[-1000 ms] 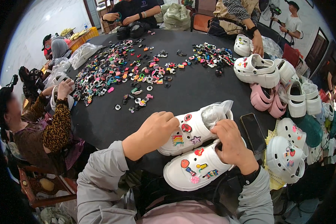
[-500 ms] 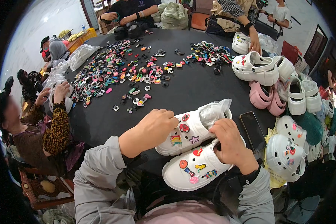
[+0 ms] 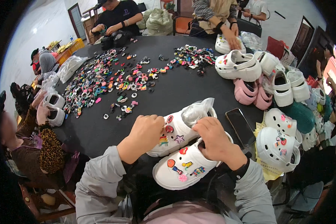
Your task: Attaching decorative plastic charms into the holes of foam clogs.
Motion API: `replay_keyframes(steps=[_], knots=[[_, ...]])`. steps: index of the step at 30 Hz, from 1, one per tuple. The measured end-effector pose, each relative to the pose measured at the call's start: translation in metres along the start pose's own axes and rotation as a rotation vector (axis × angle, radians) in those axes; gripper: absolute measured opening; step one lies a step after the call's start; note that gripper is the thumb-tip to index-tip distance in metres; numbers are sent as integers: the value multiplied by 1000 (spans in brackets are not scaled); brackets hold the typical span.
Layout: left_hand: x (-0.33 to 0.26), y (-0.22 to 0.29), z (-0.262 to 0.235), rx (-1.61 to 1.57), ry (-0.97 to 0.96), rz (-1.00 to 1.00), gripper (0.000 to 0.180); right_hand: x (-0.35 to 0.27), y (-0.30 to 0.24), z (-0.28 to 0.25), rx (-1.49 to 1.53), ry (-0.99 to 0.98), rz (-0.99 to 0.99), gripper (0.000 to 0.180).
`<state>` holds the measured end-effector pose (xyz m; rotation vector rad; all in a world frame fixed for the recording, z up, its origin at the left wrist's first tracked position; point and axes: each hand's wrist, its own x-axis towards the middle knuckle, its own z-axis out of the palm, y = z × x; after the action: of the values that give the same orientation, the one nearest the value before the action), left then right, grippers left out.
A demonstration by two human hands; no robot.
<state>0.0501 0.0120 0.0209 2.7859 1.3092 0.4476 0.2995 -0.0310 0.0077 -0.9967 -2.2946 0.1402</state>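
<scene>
Two white clogs lie side by side in front of me, toes toward the left. Colourful shoe charms dot the near clog (image 3: pixel 183 168); the far clog (image 3: pixel 175 136) carries several too, including a purple star (image 3: pixel 179 139). Clear plastic wrap (image 3: pixel 198 112) bulges from the far clog's opening. My left hand (image 3: pixel 142 136) is closed in a pinch against the far side of that clog's toe, its fingertips hidden. With fingers on the far clog's rim and thumb at the near clog's opening, my right hand (image 3: pixel 216 143) grips the pair.
Loose charms (image 3: pixel 100 82) cover much of the black table (image 3: pixel 168 89), with a smaller heap (image 3: pixel 194 56) beyond. To the right are a phone (image 3: pixel 240 127), decorated clogs (image 3: pixel 278 149) on yellow paper, and stacked white and pink clogs (image 3: pixel 246 91). Several people work around the table.
The whole view has shifted, so the table and piles appear further left and slightly higher. My hands keep nearly the same hold on the clogs. The person at left has lowered a pair of clogs.
</scene>
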Motion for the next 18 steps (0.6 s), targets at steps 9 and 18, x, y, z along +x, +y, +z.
replay_keyframes(steps=[9,18], knots=[[-13,-8,-7,-325,42,-76,9,-4,-1,-2,-16,27,-23,53],[-20,-1,-25,-58,-59,92,20,-3,1,-2,26,-2,-9,52]])
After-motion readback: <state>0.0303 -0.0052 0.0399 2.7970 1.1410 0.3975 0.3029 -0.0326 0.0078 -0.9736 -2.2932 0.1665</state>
